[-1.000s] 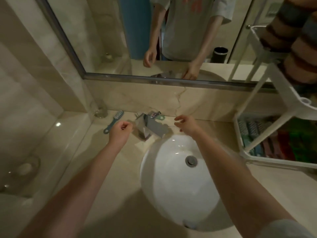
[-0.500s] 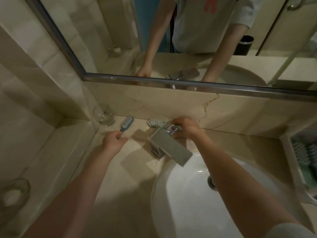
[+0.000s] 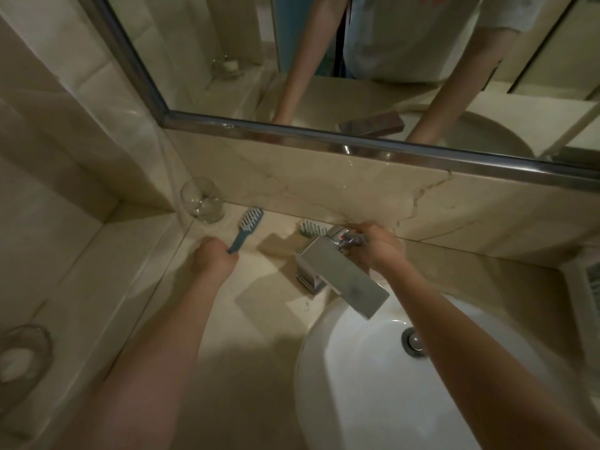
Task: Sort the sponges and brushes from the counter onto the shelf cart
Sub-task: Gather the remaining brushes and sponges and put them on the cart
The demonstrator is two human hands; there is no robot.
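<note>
A blue brush (image 3: 247, 226) with white bristles lies on the beige counter at the back left. My left hand (image 3: 215, 258) is closed around the end of its handle. A green brush (image 3: 311, 228) lies behind the tap against the back wall; only its bristle head shows. My right hand (image 3: 376, 246) reaches behind the tap to where that brush's handle is hidden, and I cannot tell whether it grips it. A sliver of the white shelf cart (image 3: 584, 287) shows at the right edge.
A square chrome tap (image 3: 341, 274) juts over the white basin (image 3: 383, 394) between my arms. An empty glass (image 3: 201, 201) stands in the back corner beside the blue brush. A glass dish (image 3: 22, 355) sits on the left ledge. A mirror (image 3: 357, 60) runs above the backsplash.
Both hands reached forward to the back of the counter. The left hand closed on the blue brush's handle; the right went behind the tap. The view swung left, away from the cart.
</note>
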